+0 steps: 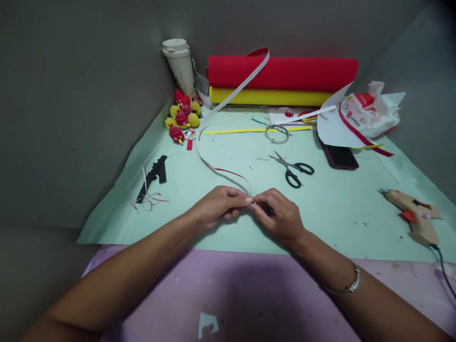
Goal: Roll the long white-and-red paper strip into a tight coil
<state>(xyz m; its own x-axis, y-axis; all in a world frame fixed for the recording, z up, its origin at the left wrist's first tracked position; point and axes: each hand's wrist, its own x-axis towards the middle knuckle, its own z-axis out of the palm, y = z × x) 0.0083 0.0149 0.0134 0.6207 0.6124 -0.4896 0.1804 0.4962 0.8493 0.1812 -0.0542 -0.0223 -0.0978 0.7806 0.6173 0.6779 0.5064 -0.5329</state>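
My left hand point(221, 205) and my right hand point(277, 214) meet fingertip to fingertip over the pale green sheet point(335, 204). Both pinch the near end of a long paper strip point(233, 92), white on one side and red on the other. From my fingers the strip curves away across the sheet and rises toward the red roll point(283, 72) at the back. A bracelet sits on my right wrist.
Black-handled scissors point(294, 169) lie just beyond my hands. A glue gun point(415, 216) rests at the right, a dark phone point(340, 156) and a tissue pack point(366, 116) further back. Small red and yellow paper pieces point(181, 116), a white cup point(180, 64), a yellow roll point(270, 97) and black scraps point(155, 173) are also there.
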